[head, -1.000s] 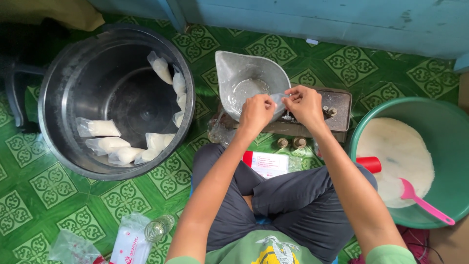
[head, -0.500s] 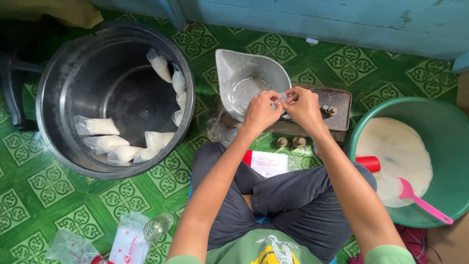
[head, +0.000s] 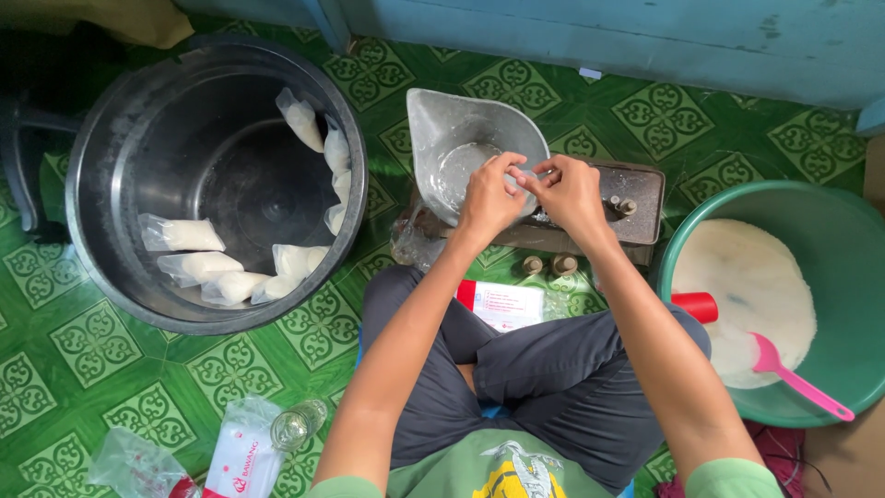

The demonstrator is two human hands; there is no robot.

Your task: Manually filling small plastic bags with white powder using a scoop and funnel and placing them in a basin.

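We note a green floor mat [head: 64, 341] with pale medallion pattern, grey metal pot [head: 129, 120], green basin [head: 830, 231] of white powder [head: 747, 277], pink scoop [head: 797, 378], dark grey trousers [head: 562, 369].

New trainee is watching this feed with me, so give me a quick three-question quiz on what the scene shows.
1. True or false: both hands meet over the metal scale pan.
2. Where does the pink scoop lie? A) big black tub B) green basin C) floor
3. What lies inside the black tub?

Key:
1. True: left hand and right hand pinch a small clear bag.
2. B, the green basin.
3. Filled white bags.
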